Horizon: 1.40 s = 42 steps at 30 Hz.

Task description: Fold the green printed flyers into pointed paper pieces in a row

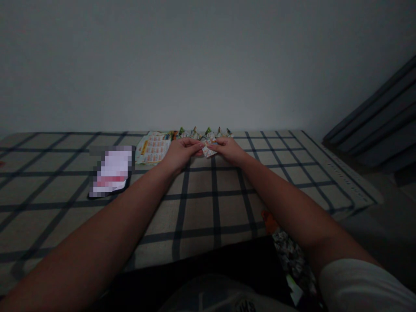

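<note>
Both arms reach forward over a checked cloth. Between my hands is a small folded piece of printed paper, white with orange and dark marks. My right hand pinches it with the thumb on top. My left hand has thumb and fingertips pressed together at the paper's left edge. Just behind my hands stands a row of several small pointed folded-paper pieces, green, white and brown; my fingers partly hide their lower parts. Left of my left hand lies a stack of printed leaflets.
A phone with a lit, blurred screen lies on the checked cloth at the left. A plain wall rises behind. Grey curtain hangs at the right. Near my right forearm, a heap of crumpled printed paper sits below the cloth's edge.
</note>
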### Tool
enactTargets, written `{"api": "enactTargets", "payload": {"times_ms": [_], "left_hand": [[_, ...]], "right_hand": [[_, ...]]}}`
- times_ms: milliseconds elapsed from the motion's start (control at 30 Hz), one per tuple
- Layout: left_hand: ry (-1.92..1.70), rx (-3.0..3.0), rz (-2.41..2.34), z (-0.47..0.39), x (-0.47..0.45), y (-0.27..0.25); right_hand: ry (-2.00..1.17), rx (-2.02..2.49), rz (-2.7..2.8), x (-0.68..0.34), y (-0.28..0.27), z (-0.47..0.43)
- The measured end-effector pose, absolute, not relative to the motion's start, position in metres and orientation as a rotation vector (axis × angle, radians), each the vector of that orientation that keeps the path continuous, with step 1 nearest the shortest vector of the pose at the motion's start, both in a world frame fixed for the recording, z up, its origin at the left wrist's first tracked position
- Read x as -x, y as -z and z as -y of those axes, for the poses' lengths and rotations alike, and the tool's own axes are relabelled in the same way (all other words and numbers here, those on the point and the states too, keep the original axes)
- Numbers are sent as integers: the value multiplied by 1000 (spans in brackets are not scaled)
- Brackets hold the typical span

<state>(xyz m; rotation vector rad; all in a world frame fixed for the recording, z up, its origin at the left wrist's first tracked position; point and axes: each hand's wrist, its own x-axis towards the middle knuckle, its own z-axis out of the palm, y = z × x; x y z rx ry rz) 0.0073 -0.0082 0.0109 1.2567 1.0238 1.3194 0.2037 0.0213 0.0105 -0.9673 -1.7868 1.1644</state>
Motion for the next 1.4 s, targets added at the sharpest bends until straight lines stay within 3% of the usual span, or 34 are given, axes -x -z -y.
{"api": "enactTargets", "payload": {"times_ms": [867,1200,1400], "left_hand": [[-1005,-1261,-980,11,-7,-10],[-1309,-1196,-975,6,-8,-9],[-1287,-1176,-960,7,-9,-9]], "right_hand": [[-972,1006,1870,-205,-11,-18],[-1334,993,1577,-200,-10,-20],[-1228,1055,1679,-201,-15,-14]]}}
